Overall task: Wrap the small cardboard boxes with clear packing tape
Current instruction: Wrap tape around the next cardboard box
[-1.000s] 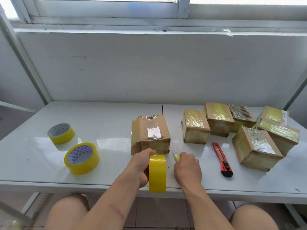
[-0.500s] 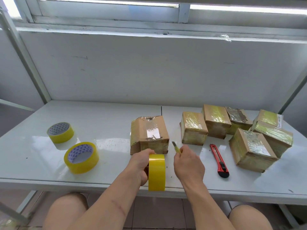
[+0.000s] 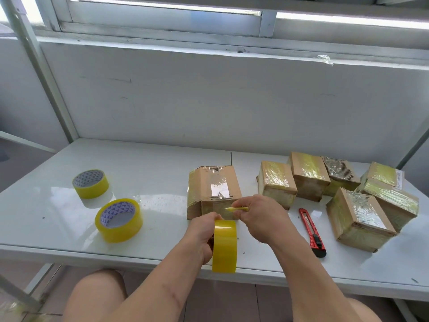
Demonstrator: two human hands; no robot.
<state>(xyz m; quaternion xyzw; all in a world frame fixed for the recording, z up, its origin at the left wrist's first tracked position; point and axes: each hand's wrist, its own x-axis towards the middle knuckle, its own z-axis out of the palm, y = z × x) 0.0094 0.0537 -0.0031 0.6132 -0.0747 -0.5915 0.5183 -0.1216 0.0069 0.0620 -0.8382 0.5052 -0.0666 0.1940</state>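
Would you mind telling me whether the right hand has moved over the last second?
Yes. The right hand, pinching the tape end, has moved away from the table's near edge toward the box and now reaches its front face.

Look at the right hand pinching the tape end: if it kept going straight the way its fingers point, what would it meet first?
Probably the cardboard box just beyond the right hand, on its near face; depth is hard to judge.

The right hand (image 3: pixel 260 217) now sits farther forward and higher than a second ago, up against the near face of the cardboard box (image 3: pixel 214 192). The pulled tape end (image 3: pixel 235 208) it pinches, upright half a second ago, now lies level, pointing left above the tape roll (image 3: pixel 224 246).
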